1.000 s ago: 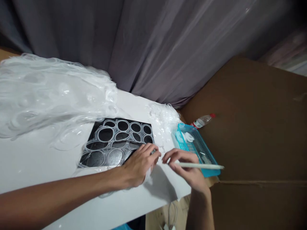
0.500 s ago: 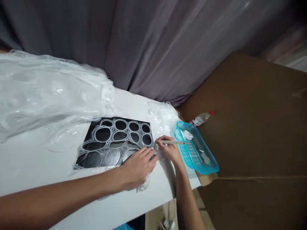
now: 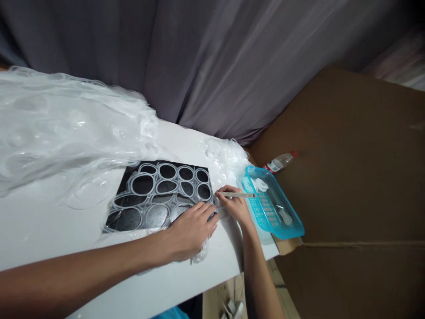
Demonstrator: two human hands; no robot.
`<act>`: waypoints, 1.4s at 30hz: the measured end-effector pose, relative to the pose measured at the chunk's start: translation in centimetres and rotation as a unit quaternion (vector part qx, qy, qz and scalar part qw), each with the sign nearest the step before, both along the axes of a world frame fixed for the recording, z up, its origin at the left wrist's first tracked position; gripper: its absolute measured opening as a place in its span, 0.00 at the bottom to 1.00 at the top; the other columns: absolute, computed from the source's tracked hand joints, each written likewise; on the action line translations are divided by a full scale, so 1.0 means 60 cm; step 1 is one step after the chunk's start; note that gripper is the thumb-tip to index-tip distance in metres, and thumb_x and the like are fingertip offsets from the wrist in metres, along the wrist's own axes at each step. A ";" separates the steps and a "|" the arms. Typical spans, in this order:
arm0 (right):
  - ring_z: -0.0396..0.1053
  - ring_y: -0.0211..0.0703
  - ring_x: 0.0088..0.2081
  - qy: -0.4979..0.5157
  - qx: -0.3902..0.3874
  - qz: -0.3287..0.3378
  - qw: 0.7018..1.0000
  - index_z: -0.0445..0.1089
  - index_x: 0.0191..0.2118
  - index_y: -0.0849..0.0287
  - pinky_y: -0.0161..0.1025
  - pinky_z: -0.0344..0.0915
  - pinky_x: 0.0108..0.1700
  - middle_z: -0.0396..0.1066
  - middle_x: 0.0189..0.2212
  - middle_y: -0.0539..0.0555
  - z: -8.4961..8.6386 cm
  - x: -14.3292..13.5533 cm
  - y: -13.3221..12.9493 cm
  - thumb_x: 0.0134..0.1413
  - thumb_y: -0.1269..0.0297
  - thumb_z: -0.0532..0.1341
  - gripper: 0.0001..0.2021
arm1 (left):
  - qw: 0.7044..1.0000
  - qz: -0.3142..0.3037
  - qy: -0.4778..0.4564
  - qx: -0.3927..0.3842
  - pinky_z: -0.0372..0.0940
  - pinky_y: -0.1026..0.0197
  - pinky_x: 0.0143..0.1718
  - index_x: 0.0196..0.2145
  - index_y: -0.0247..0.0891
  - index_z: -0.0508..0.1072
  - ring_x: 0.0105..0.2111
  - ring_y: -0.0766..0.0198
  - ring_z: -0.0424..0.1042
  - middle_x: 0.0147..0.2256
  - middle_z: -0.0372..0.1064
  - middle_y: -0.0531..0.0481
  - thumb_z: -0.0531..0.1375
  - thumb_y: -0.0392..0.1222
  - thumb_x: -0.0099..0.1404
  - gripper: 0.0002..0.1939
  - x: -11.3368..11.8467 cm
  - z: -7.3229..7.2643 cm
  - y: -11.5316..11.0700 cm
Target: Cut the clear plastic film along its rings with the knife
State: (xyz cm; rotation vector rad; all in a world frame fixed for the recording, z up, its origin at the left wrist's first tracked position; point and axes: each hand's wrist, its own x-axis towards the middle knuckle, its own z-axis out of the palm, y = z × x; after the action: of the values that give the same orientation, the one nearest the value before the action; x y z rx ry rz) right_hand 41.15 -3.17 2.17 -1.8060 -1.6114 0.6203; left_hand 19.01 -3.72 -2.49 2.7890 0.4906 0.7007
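My left hand (image 3: 192,230) lay half spread on the clear ringed sheet (image 3: 159,190), hiding its near corner; my right hand (image 3: 234,204) pinched a pale stick (image 3: 237,195), tip unclear, the blue basket (image 3: 275,208) just beside.

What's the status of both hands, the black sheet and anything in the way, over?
Left hand at black sheet, near right corner. Right hand gripping pen-like tool, tip by sheet's right edge. Blue basket close beside right hand.

No writing is legible; the bottle's (image 3: 278,163) label is too small.
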 end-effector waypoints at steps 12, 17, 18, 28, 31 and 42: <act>0.74 0.50 0.34 -0.028 0.028 0.017 0.999 0.78 0.33 0.58 0.42 0.66 0.38 0.80 0.31 0.57 -0.004 -0.005 -0.004 0.65 0.57 0.66 0.12 | 1.000 -0.010 0.001 0.006 0.55 0.42 0.71 0.59 0.32 0.73 0.68 0.42 0.66 0.64 0.71 0.31 0.57 0.41 0.79 0.16 -0.002 -0.004 0.002; 0.70 0.47 0.31 -0.011 0.020 -0.001 1.000 0.77 0.31 0.58 0.41 0.64 0.34 0.79 0.28 0.56 -0.003 -0.005 -0.001 0.61 0.57 0.67 0.11 | 1.000 0.000 -0.006 0.009 0.57 0.43 0.69 0.58 0.33 0.74 0.68 0.44 0.67 0.64 0.71 0.33 0.51 0.41 0.82 0.16 0.000 -0.003 0.001; 0.70 0.47 0.31 -0.009 0.019 -0.002 1.000 0.77 0.31 0.58 0.41 0.64 0.34 0.79 0.28 0.56 -0.002 -0.006 -0.001 0.61 0.57 0.68 0.11 | 1.000 0.002 -0.005 0.010 0.57 0.43 0.69 0.59 0.33 0.74 0.68 0.44 0.67 0.64 0.72 0.33 0.51 0.41 0.83 0.17 0.000 -0.003 0.001; 0.71 0.48 0.32 -0.019 0.012 0.012 1.000 0.77 0.32 0.58 0.41 0.64 0.35 0.79 0.29 0.56 -0.002 -0.007 -0.001 0.62 0.57 0.67 0.11 | 1.000 0.002 0.003 0.013 0.56 0.43 0.70 0.60 0.33 0.73 0.68 0.44 0.67 0.64 0.71 0.32 0.51 0.42 0.83 0.18 0.000 -0.006 0.000; 0.72 0.49 0.33 -0.065 0.018 0.016 0.998 0.77 0.33 0.57 0.41 0.64 0.36 0.79 0.30 0.56 -0.004 -0.009 -0.003 0.63 0.57 0.66 0.10 | 1.000 0.003 0.001 0.012 0.56 0.42 0.70 0.59 0.32 0.73 0.68 0.43 0.67 0.63 0.72 0.32 0.51 0.41 0.83 0.17 -0.001 -0.005 0.000; 0.63 0.43 0.31 -0.282 0.046 -0.004 0.958 0.61 0.31 0.54 0.40 0.53 0.34 0.69 0.34 0.53 -0.027 -0.039 -0.015 0.72 0.67 0.54 0.13 | 0.999 -0.005 0.025 0.033 0.51 0.45 0.75 0.62 0.28 0.71 0.66 0.44 0.70 0.60 0.75 0.31 0.58 0.42 0.77 0.21 0.006 -0.017 0.003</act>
State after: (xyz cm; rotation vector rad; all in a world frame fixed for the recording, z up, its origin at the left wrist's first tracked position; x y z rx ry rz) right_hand 38.84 -4.09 0.53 -2.0288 -1.9497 0.0084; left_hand 19.39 -3.52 -3.51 2.8755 0.4707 0.6583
